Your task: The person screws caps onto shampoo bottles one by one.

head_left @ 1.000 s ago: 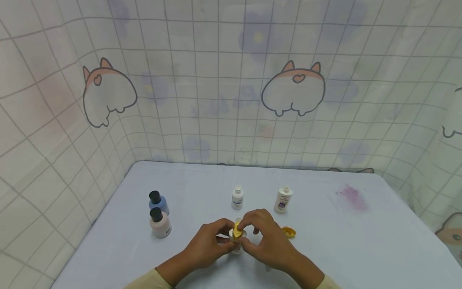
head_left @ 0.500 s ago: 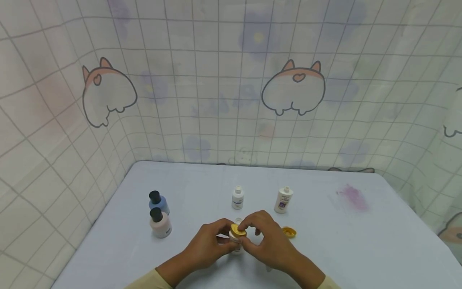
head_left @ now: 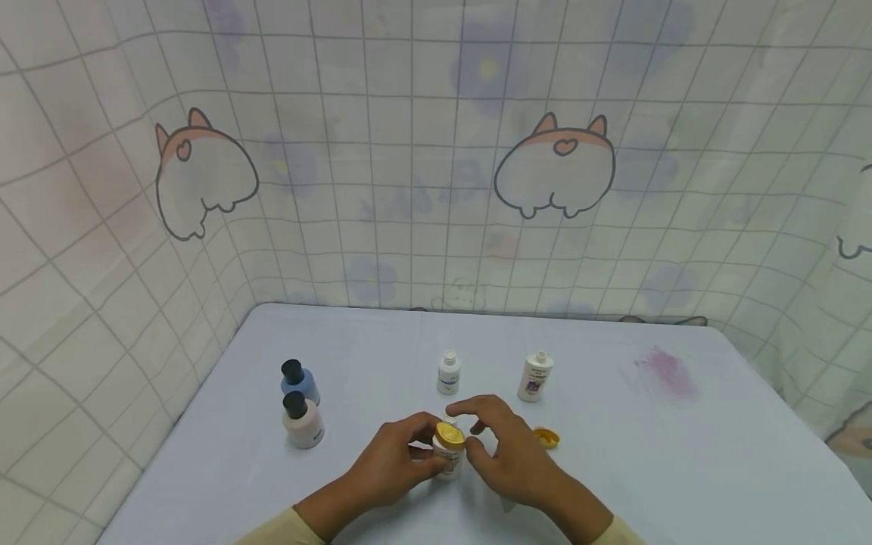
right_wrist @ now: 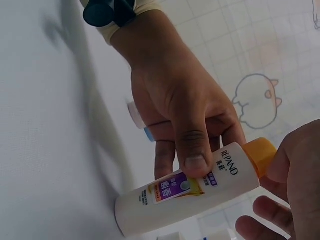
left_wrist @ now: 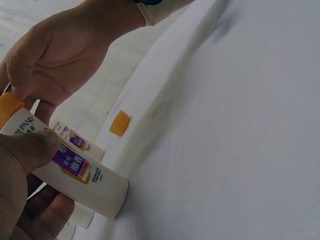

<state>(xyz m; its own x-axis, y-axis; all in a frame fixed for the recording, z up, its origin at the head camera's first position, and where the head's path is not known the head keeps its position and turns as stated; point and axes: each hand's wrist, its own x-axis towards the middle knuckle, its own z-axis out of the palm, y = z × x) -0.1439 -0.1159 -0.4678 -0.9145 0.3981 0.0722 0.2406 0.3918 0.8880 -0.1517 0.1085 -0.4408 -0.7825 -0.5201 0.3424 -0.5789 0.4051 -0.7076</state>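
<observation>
My left hand (head_left: 395,462) grips a white lotion bottle (head_left: 450,463) with a purple label, thumb on the front and fingers behind. A yellow cap (head_left: 450,435) sits on the bottle's top. My right hand (head_left: 507,454) is just right of the cap, its index finger and thumb spread apart with the fingertips close to the cap's edge. The right wrist view shows the bottle (right_wrist: 190,200) leaning, its base at the white tabletop, and the right hand (right_wrist: 305,175) beside the cap (right_wrist: 260,155).
A second yellow cap (head_left: 546,437) lies behind the right hand. Farther back stand an uncapped white bottle (head_left: 534,378) and a small white bottle (head_left: 448,376). Blue (head_left: 309,387) and pale pink (head_left: 303,430) bottles with black caps are at left. A patterned curtain (head_left: 436,250) encloses the table.
The yellow cap, tilted on edge in the right fingers a second ago, now sits flat over the bottle's top. The right index finger and thumb have come off it and spread. The left hand holds still.
</observation>
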